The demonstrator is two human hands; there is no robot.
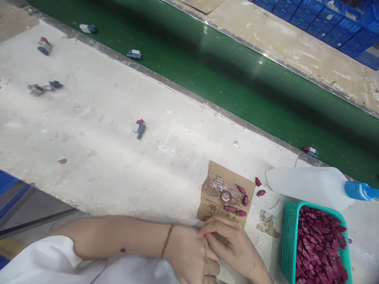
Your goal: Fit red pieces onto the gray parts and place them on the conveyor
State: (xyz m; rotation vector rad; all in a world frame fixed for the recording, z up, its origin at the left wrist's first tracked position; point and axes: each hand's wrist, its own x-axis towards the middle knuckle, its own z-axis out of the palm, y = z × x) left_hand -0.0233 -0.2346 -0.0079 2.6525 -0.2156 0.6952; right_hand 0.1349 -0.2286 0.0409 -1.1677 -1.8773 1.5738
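My left hand (189, 252), with a red cord bracelet (167, 240) at the wrist, is curled closed at the bottom of the head view. My right hand (233, 246) meets it there, thumb and forefinger pinched together against the left hand's fingers. Whatever lies between them is hidden. Just beyond the hands is a piece of cardboard (248, 189) with a wet, shiny patch. On it sit a small round cap (225, 197) and several maroon plastic pieces (229, 208). Two more maroon pieces (261, 193) lie just off its right edge.
At right, a teal basket (288, 240) holds many maroon pieces, with a white bottle (308, 185) with a blue top lying behind it. Small grey-and-maroon assemblies (138, 128) lie on the white table (103, 157); others are on the green belt (192, 59). Blue bins (325, 23) stand beyond.
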